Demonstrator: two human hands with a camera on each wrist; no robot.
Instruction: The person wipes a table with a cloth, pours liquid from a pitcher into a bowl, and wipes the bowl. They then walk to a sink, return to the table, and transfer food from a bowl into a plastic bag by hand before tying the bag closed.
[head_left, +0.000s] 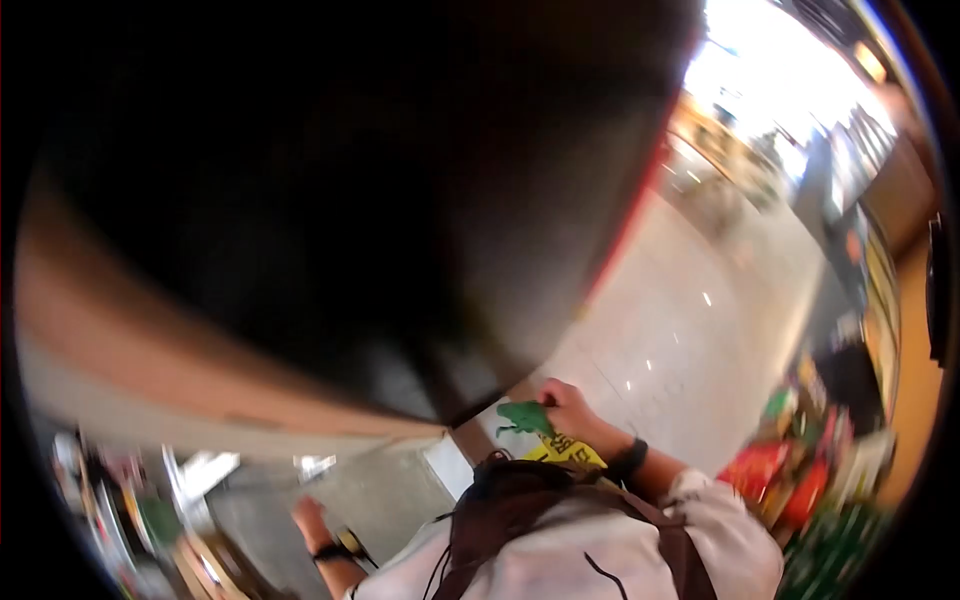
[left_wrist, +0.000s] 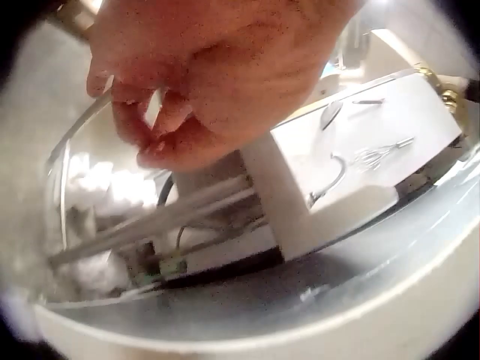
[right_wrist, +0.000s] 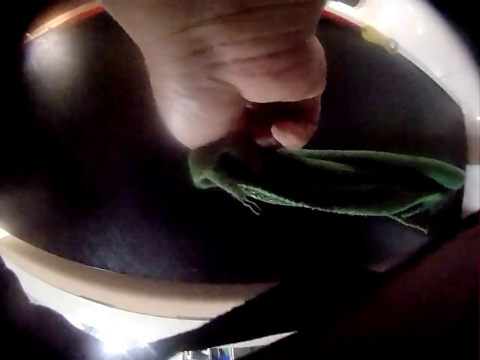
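Note:
My right hand holds a green cloth in front of my body, near a large dark surface. In the right wrist view the fingers of the right hand curl round the bunched cloth, which hangs out to one side over the dark surface. My left hand is held low on the other side, away from the cloth. The left wrist view shows the left hand with its fingers bent inward and nothing seen in them.
Red and green goods stand at the right. Grey floor runs beyond the dark surface. A white board with a whisk and other utensils shows below the left hand. Blurred shelves are at the lower left.

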